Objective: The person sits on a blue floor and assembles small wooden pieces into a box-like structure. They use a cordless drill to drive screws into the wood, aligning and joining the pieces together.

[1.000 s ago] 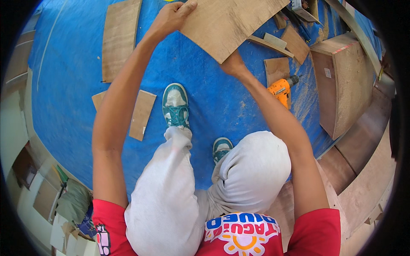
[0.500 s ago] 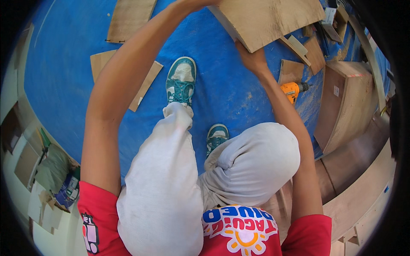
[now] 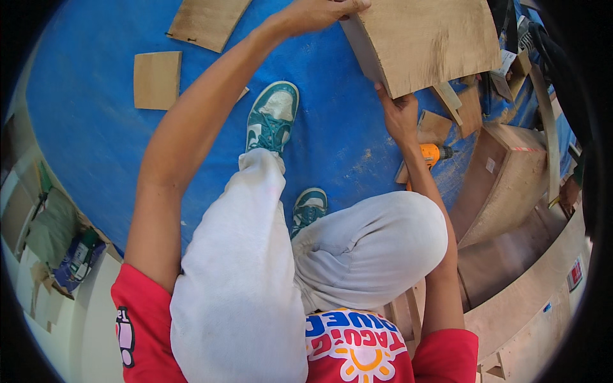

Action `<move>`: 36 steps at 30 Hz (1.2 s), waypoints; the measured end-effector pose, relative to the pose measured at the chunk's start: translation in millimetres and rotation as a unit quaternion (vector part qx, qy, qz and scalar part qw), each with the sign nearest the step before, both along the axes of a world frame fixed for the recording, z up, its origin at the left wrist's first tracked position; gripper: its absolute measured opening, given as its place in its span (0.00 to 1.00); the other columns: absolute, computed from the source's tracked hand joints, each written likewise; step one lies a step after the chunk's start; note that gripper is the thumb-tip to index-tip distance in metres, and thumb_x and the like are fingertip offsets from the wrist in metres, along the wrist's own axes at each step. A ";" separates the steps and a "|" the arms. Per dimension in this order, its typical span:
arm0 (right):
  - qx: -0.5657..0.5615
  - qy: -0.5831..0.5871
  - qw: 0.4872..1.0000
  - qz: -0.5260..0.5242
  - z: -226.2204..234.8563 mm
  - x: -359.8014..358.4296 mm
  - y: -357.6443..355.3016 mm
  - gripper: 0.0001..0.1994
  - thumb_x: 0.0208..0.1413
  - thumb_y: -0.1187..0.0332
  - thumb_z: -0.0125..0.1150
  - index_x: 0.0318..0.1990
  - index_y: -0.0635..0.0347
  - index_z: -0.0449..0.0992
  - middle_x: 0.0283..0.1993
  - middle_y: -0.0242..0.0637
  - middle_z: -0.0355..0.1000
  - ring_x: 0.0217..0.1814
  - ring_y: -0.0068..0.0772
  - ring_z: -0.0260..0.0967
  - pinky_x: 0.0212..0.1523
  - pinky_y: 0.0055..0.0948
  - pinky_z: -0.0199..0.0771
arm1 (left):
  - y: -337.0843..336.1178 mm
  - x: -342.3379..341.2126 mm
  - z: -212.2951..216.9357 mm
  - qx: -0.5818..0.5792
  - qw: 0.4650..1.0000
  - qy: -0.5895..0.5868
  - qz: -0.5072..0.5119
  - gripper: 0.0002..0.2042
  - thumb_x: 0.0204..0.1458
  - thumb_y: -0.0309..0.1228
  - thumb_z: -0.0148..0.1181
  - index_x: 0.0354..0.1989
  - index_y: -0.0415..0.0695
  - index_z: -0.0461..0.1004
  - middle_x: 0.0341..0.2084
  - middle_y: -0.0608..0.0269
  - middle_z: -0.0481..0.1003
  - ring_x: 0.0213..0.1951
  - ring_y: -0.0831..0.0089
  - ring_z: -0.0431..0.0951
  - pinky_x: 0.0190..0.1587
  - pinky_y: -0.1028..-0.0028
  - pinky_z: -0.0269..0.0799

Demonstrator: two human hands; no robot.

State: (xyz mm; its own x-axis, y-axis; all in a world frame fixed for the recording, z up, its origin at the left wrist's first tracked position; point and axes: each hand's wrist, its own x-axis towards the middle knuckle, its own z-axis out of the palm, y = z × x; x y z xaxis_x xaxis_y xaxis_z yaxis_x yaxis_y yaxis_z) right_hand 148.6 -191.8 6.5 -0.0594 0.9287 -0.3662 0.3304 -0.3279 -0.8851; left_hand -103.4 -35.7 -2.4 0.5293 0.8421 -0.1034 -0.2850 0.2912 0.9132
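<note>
A plywood box (image 3: 434,48), or a boxlike piece with a broad flat face and a narrower side, is held tilted at the top of the view. My left hand (image 3: 319,14) grips its upper left edge, fingers closed on the rim. Under its near lower corner, my right hand (image 3: 401,116) holds on, thumb against the side and the other fingers partly hidden beneath. An orange cordless drill (image 3: 431,154) lies on the blue sheet beside my right forearm, which covers part of it.
Loose plywood pieces lie on the blue sheet (image 3: 83,140): a square one (image 3: 157,80) and a larger panel (image 3: 207,22) at left, offcuts (image 3: 469,110) at right. A wooden box (image 3: 511,182) stands at right, near another person's dark sleeve (image 3: 562,70). My shoes (image 3: 273,118) rest between.
The plywood box has shifted right and slightly down in view, with both hands still on it. The floor pieces at left appear moved, and another person shows more at right.
</note>
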 end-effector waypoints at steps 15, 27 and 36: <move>0.073 -0.069 0.995 -0.004 -5.6 -0.7 -0.5 0.13 0.61 0.68 0.70 0.42 0.73 0.82 0.33 0.36 0.81 0.36 0.17 0.71 0.36 0.24 0.72 | 19.2 -4.3 -4.7 0.006 0.980 0.197 0.014 0.18 0.56 0.42 0.72 0.40 0.37 0.86 0.28 0.66 0.81 0.29 0.80 0.76 0.32 0.74 0.75; 0.046 -0.068 0.997 -0.013 -0.4 0.9 -1.6 0.10 0.62 0.70 0.69 0.40 0.72 0.83 0.32 0.28 0.78 0.35 0.14 0.66 0.33 0.21 0.67 | 16.3 -8.4 5.7 0.006 0.976 0.217 0.002 0.20 0.55 0.44 0.73 0.43 0.36 0.86 0.31 0.63 0.82 0.31 0.77 0.79 0.35 0.74 0.78; 0.052 -0.128 0.990 0.002 3.0 5.7 -1.7 0.14 0.59 0.67 0.70 0.42 0.73 0.82 0.34 0.42 0.83 0.37 0.18 0.74 0.37 0.26 0.74 | 18.1 -6.0 -0.2 0.015 0.982 0.191 0.001 0.21 0.55 0.44 0.73 0.44 0.36 0.86 0.30 0.63 0.83 0.31 0.78 0.79 0.35 0.73 0.78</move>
